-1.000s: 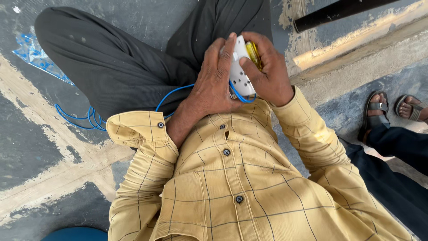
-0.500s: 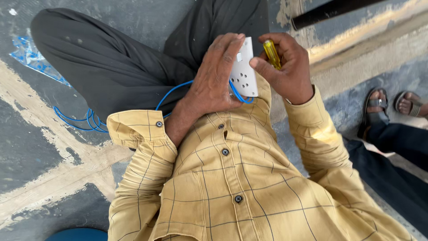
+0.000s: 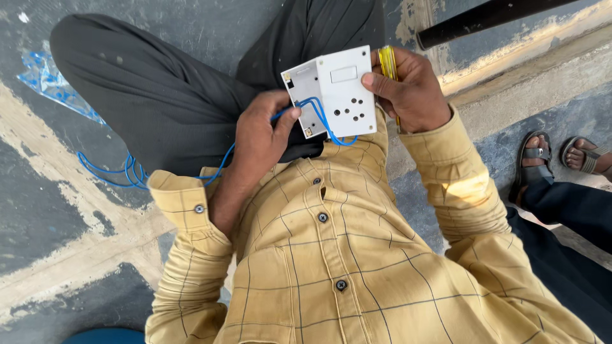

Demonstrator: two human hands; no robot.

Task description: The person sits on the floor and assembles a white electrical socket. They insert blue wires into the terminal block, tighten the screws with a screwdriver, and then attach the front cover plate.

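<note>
I sit cross-legged on the floor and hold a white electrical switch-and-socket plate (image 3: 338, 89) in front of my chest. My left hand (image 3: 261, 137) grips its lower left edge with the thumb on the plate's back part. My right hand (image 3: 411, 89) pinches the plate's right edge with the thumb and also clamps a yellow-handled screwdriver (image 3: 387, 64) against the palm. A blue wire (image 3: 319, 118) loops out of the plate, passes under my left hand and trails to a loose coil on the floor (image 3: 121, 172).
My dark trousers (image 3: 159, 89) fill the upper left. Another person's sandalled feet (image 3: 554, 156) and dark trouser leg are at the right. A black pipe (image 3: 484, 19) lies along a concrete step at the top right. A blue plastic scrap (image 3: 48, 83) lies at the left.
The plate has been turned so its white socket face shows. My left hand slid off the face down to the lower left edge; my right hand shifted to the right edge with the screwdriver.
</note>
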